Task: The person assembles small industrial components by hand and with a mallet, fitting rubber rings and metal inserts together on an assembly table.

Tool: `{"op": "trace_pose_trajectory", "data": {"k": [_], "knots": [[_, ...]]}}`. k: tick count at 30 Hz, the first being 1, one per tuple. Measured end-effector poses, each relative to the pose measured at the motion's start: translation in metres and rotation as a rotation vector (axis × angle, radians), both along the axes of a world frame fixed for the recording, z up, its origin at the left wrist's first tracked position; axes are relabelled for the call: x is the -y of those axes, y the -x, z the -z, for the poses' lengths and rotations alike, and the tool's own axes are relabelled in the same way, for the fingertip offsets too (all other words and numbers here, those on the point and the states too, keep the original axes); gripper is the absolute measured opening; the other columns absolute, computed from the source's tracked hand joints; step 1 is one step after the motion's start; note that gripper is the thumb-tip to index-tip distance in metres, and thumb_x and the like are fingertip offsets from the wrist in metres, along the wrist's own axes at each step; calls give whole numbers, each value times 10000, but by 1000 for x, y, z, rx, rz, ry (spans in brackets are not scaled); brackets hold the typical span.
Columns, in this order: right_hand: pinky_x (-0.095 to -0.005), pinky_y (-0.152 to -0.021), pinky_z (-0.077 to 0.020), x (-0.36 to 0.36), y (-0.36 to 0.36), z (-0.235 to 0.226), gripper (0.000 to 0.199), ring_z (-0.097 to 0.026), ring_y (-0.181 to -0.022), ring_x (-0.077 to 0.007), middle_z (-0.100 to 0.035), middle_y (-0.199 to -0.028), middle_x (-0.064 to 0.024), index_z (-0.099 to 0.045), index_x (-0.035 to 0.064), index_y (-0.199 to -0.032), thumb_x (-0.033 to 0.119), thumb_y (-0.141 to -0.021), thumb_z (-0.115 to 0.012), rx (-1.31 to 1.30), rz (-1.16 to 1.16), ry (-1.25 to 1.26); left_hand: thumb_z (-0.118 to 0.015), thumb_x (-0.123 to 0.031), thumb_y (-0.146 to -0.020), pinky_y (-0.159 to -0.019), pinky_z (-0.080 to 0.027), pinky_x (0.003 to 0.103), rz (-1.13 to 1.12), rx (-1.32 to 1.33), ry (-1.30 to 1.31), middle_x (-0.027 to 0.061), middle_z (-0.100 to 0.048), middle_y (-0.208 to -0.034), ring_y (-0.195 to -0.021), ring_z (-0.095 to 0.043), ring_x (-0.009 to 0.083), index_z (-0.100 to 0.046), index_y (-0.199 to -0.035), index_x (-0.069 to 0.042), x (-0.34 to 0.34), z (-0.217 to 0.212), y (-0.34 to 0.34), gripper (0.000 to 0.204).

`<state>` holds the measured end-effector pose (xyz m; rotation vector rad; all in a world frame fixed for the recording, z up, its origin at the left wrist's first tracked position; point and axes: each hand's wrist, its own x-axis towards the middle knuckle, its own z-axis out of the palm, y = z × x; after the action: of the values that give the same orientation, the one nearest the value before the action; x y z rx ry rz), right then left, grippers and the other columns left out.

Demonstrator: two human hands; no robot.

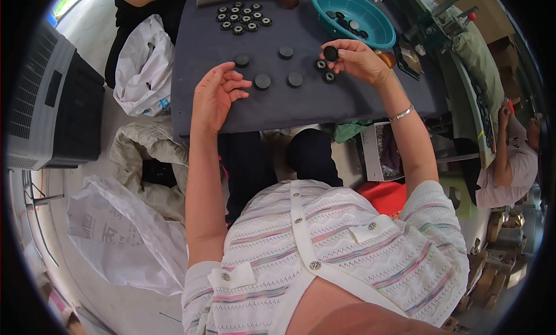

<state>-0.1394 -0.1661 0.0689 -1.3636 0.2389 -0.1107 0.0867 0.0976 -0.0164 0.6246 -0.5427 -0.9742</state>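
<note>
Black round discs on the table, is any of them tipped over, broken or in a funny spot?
Nothing stands out. Four plain black discs lie flat and apart on the dark table. The ringed discs sit in a neat cluster at the far edge, and more lie in the teal bowl. The right hand holds one disc; none looks broken.

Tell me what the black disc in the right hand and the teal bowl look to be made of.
Black disc, pinched in the right hand: matte, evenly dark, no glint, so probably rubber or plastic; the look leaves that open. Teal bowl: likely moulded plastic, judging by its uniform colour, smooth thin rim and soft sheen.
</note>
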Motion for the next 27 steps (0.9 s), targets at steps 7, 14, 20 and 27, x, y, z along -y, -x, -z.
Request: {"op": "trace_pose_trajectory", "data": {"k": [7, 14, 20, 27], "knots": [[-306, -705, -506, -3, -13, 13, 251, -614, -790, -190, -619, -960, -115, -578, -22, -1068, 77, -840, -609, -397, 128, 889, -408, -206, -981, -668, -549, 370, 3, -3, 9, 148, -615, -924, -863, -646, 296, -515, -1137, 38, 1, 2, 0, 309], [-388, -810, -465, -6, -18, 28, 278, -569, -919, -344, -578, -965, -171, -588, -5, -1018, 104, -770, -651, -261, 38, 1475, -407, -186, -979, -670, -550, 368, -2, -8, 3, 151, -611, -919, -862, -647, 296, -511, -1142, 46, 1, -1, 1, 302], [-396, -823, -463, -5, -22, 30, 295, -565, -938, -347, -575, -970, -170, -585, -4, -1024, 119, -767, -660, -292, -32, 1620, -408, -171, -977, -667, -552, 363, -3, -4, -4, 153, -610, -918, -859, -648, 296, -512, -1144, 50, 2, 1, 2, 296], [-403, -801, -471, -8, -26, 29, 251, -573, -910, -355, -582, -938, -175, -588, -11, -967, 119, -765, -661, -279, -39, 1609, -405, -165, -976, -672, -553, 364, -12, 16, 5, 152, -612, -921, -863, -649, 295, -517, -1141, 53, 1, 1, 0, 296]]}}
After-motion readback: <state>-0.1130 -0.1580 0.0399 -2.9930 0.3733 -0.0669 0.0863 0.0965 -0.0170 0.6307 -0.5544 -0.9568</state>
